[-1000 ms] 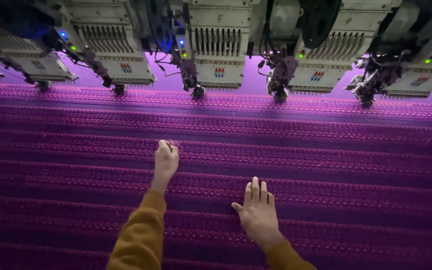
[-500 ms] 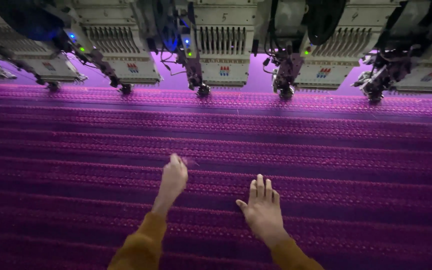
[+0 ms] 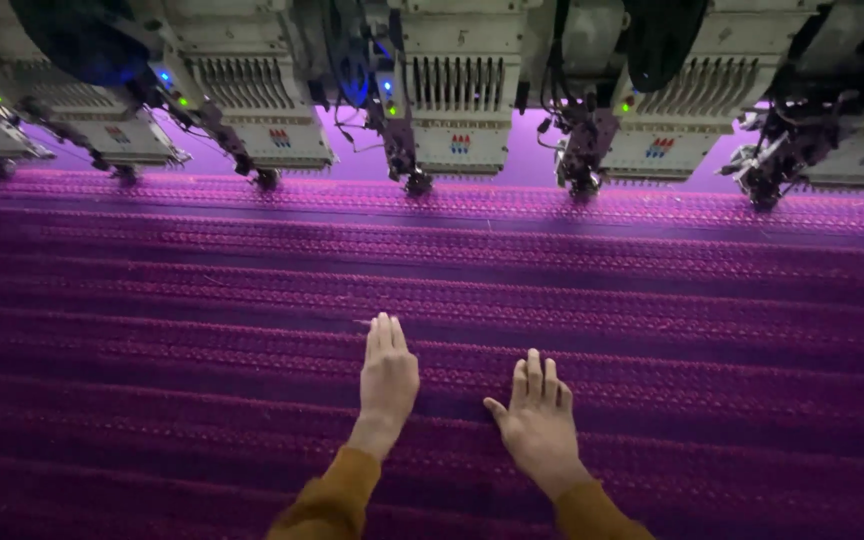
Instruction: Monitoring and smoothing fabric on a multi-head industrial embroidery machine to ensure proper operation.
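A wide purple fabric (image 3: 202, 330) with raised embroidered bands stretches across the whole bed in the head view. My left hand (image 3: 388, 378) lies flat on it, fingers together and pointing away from me. My right hand (image 3: 534, 420) rests palm down just to the right and a little nearer to me, fingers slightly spread. Neither hand holds anything. Both wrists come out of mustard-brown sleeves (image 3: 324, 500).
A row of embroidery machine heads (image 3: 457, 110) with needle bars and small green and blue lights runs along the far edge of the fabric. Dark thread guides and cables (image 3: 582, 150) hang between them, close above the cloth.
My left hand, curled and raised a second ago, has opened and laid flat on the fabric. My right hand stayed flat. The view has shifted slightly to the left.
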